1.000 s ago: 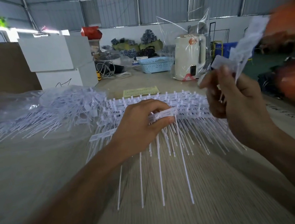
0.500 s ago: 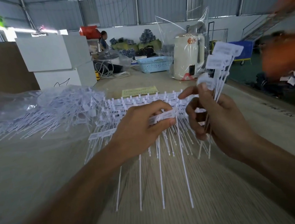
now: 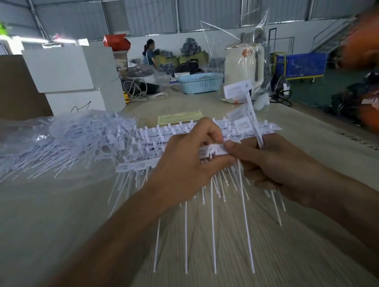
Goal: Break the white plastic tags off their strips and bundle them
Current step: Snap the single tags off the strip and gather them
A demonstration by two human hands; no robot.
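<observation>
Left hand point(image 3: 184, 168) curled around a white plastic strip of flat rectangular tags point(image 3: 138, 165) with long thin tails hanging down. Right hand point(image 3: 271, 163) pinching the strip's end tag, while gripping a small bundle of separated white tags point(image 3: 243, 111) standing upright. Behind the strip, more white strips lying flat point(image 3: 172, 133); left of it, loose tags in clear plastic point(image 3: 66, 141). Below, pale wood-grain table point(image 3: 227, 284). Far behind, metal warehouse wall point(image 3: 213, 6).

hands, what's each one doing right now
Left hand: grips the strip of tags.
Right hand: holds a bundle of loose tags, thumb on the strip.
</observation>
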